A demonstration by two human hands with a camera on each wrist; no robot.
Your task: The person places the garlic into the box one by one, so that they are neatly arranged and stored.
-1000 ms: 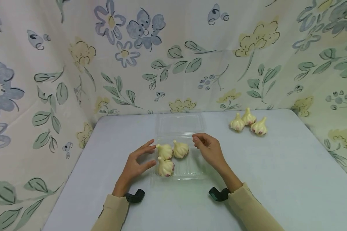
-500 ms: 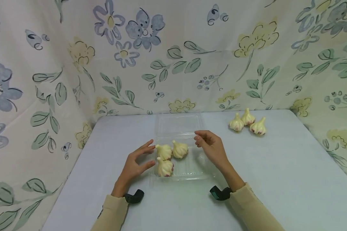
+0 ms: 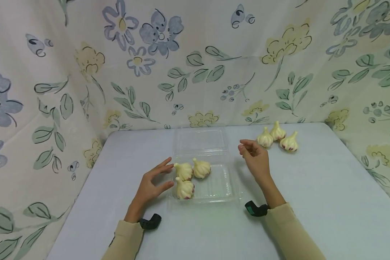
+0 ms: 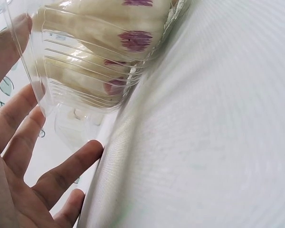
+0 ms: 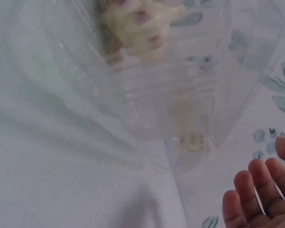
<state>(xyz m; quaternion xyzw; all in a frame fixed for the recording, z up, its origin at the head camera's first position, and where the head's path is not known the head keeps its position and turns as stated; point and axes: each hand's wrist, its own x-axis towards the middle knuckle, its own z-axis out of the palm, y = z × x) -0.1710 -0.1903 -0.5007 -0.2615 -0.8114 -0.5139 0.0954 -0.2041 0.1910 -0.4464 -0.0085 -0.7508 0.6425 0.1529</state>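
A clear plastic clamshell box (image 3: 216,186) lies unfolded on the table, its lid (image 3: 199,140) tipped back at the far side. Three garlic bulbs sit in its left part: a back-left bulb (image 3: 183,170), one beside it (image 3: 202,168) and a front one (image 3: 185,189). My left hand (image 3: 152,186) is at the box's left edge with spread fingers, and in the left wrist view the thumb and some fingertips meet the clear rim (image 4: 26,57). My right hand (image 3: 256,159) is off the table, right of the box, loosely bent and holding nothing.
Three more garlic bulbs (image 3: 277,131) stand grouped at the back right, just beyond my right hand. The table (image 3: 318,180) has a white cover. Behind and at both sides hangs a floral curtain (image 3: 208,97).
My right hand has moved from over the box's right side rightward and away from me, toward the grouped garlic bulbs. The left hand has stayed at the box's edge.
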